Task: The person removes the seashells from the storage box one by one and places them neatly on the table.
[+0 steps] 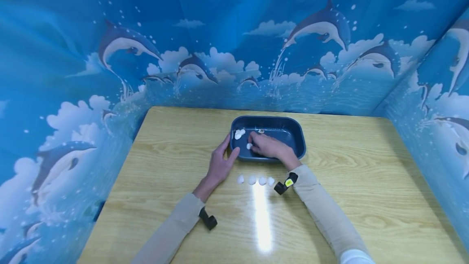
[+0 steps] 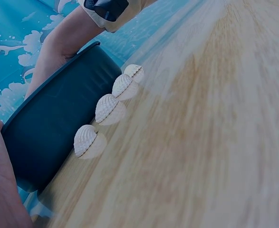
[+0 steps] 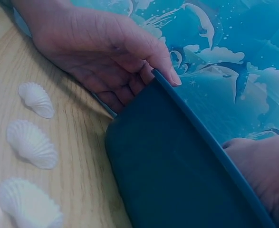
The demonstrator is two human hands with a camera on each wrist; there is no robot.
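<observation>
A dark blue plastic basin (image 1: 298,150) stands on the wooden table. My left hand (image 1: 221,165) grips its left end, the thumb over the rim and the other fingers against the outer wall, as the right wrist view shows. My right hand (image 1: 269,146) reaches down inside the basin, fingers curled, and pinches a small white seashell (image 1: 249,146) at its fingertips. The basin wall hides these fingertips in both wrist views. More white seashells (image 1: 239,134) lie clustered in the basin's left corner, and a brownish shell (image 1: 261,131) lies near its far wall.
Several ribbed white shells (image 2: 85,140) lie in a row on the table (image 1: 176,158), just in front of the basin. A blue curtain (image 1: 227,31) printed with dolphins hangs behind the table and along its sides. A bright light reflection crosses the tabletop between the forearms.
</observation>
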